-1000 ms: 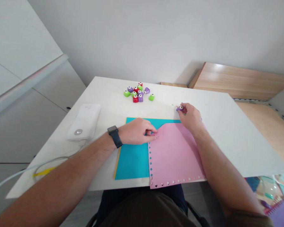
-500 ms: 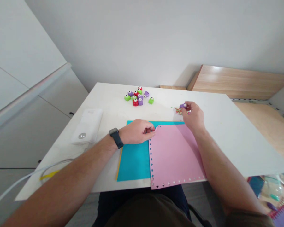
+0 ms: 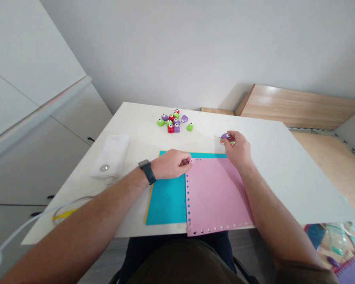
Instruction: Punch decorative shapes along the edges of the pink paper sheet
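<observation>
My left hand (image 3: 170, 163), with a dark watch on the wrist, pinches the upper left corner of a pink paper sheet (image 3: 217, 193) that has punched star holes along its left and bottom edges. The pink sheet lies over a teal sheet (image 3: 167, 199) on the white table (image 3: 298, 173). My right hand (image 3: 238, 149) is closed round a small purple paper punch (image 3: 225, 136), held just above a little heap of coloured paper bits beyond the sheet's top edge.
A cluster of several small green, purple and red punches (image 3: 174, 120) sits at the table's far middle. A white power bank (image 3: 111, 156) with a cable lies at left. Wooden boards (image 3: 298, 104) lean at the back right. A purple notebook (image 3: 353, 270) lies low right.
The lifted corner of the pink sheet has come down flat under my left hand. My right hand with the purple punch has shifted slightly over the paper bits.
</observation>
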`<state>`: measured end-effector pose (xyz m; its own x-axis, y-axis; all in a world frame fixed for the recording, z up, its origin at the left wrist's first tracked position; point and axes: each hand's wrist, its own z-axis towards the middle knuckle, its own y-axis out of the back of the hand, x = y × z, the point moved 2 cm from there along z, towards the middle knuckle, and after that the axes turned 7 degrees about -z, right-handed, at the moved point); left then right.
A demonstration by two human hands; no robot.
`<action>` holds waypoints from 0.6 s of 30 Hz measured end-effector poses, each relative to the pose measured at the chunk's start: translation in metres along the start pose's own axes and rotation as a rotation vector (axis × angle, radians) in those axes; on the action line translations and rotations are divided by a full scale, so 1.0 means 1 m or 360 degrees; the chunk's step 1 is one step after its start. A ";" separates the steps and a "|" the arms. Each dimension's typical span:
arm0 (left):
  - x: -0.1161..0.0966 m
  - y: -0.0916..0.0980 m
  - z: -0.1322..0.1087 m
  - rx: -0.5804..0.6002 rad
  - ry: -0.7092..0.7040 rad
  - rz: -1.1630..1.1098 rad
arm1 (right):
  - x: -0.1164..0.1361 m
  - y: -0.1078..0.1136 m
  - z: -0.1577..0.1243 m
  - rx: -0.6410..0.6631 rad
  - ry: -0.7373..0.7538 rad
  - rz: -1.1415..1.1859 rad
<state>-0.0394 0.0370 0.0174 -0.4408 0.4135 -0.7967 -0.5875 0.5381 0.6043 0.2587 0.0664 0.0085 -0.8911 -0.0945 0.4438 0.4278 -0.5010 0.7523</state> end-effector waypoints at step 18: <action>0.002 -0.002 0.004 -0.0122 0.0059 0.0141 | 0.007 -0.020 -0.008 0.0309 0.0129 0.0040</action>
<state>-0.0365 0.0401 0.0145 -0.5172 0.4290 -0.7406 -0.5945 0.4424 0.6714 0.2426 0.0687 -0.0072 -0.8856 -0.1779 0.4290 0.4644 -0.3232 0.8246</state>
